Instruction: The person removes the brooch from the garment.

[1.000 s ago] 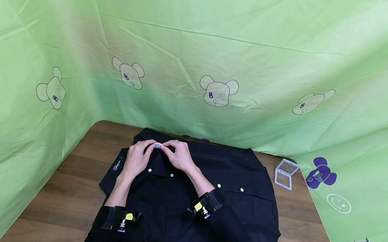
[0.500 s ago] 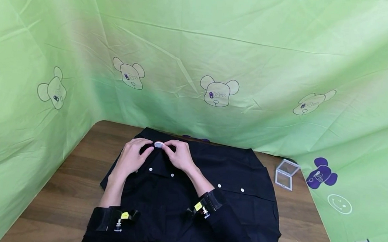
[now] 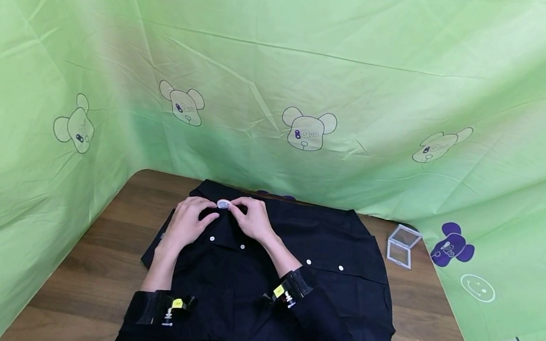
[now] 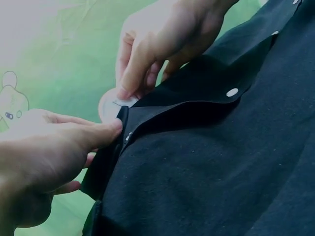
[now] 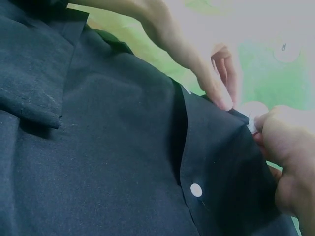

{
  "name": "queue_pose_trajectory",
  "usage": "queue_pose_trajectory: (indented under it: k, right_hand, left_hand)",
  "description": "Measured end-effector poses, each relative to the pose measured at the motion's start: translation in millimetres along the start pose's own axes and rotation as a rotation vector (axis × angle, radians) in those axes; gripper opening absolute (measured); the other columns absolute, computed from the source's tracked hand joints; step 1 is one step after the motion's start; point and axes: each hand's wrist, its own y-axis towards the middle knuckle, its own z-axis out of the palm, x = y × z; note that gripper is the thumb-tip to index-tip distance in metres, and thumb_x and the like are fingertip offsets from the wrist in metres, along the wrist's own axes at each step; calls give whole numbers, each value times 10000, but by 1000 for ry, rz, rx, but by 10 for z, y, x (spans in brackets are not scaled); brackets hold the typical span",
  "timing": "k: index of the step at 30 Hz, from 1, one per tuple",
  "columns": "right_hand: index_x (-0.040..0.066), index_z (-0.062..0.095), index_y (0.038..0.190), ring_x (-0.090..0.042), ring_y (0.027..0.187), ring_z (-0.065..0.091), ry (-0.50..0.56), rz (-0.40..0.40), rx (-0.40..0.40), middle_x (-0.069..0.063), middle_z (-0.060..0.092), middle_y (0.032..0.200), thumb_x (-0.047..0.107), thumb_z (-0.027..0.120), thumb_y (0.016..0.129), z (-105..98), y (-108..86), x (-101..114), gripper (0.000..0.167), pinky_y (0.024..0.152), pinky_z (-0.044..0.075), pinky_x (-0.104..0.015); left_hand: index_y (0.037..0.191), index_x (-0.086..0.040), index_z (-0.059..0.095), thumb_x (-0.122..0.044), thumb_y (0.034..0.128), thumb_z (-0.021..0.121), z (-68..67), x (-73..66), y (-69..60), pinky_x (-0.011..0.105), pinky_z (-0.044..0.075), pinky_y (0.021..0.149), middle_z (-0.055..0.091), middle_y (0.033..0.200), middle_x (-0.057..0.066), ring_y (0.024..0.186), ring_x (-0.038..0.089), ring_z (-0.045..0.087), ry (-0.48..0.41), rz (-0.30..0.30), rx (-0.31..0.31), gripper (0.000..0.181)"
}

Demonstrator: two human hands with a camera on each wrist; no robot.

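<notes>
A black garment with white buttons lies spread on the table. Near its far left part, my right hand pinches a small round whitish disc between thumb and fingers. Just left of the disc is my left hand, its thumb and index finger a little apart in this view. In the left wrist view, the left hand holds a raised edge of the black cloth, thumb on the near side, beside the disc. The right wrist view shows the disc against that edge, partly covered by fingers.
An open, clear square case lies on the wooden table to the right of the garment. Green printed curtains rise behind the table and along both sides.
My left fingers have let go of the disc and drawn slightly left, now taking the cloth beside it. My right hand has stayed on the disc with hardly any movement.
</notes>
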Motion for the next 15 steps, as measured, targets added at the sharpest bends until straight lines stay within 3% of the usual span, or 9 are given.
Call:
queue_pose_trajectory:
  k: [15]
  right_hand:
    - [107,895,1066,-219,1087,838,-13,-34,-4,-38,889,1080,188,802,1063,-8,-4,10,123,974,655,-389]
  left_hand:
    - [1028,-42,861,-72,966,866,105,-4,5,618,573,1008,858,1087,143,1137,409,758,22,-2,-95,69]
